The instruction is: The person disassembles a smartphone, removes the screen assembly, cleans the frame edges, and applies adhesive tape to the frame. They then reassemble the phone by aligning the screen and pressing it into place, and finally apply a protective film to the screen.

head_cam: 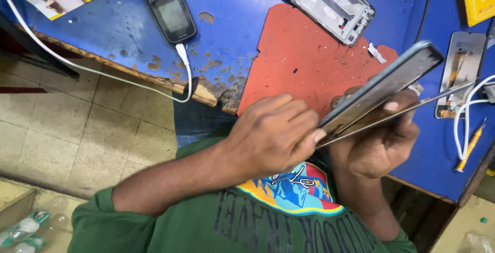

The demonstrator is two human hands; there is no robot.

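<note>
Phone: we hold a slim dark smartphone (381,85) tilted on edge above the near side of the bench, between both our hands.
Left hand: our left hand (270,134) is curled, fingers pressed together, pinching the phone's lower end, thumb tip against its edge.
Right hand: our right hand (379,139) cups the phone from beneath, fingers wrapped round its far side; it also seems to grip a thin metal blade (402,113) lying along the phone's lower edge, though we cannot tell which fingers hold it.
Mat: a red work mat (299,57) lies on the blue bench (242,5), just behind our hands.
Far centre: an opened phone frame (325,3) rests partly on the mat's far edge.
Far left: a black keypad phone (167,5) with a white cable (103,72) plugged into its near end.
Right: another bare phone chassis (459,72), a second white cable (466,116) and a small orange screwdriver (469,147).
</note>
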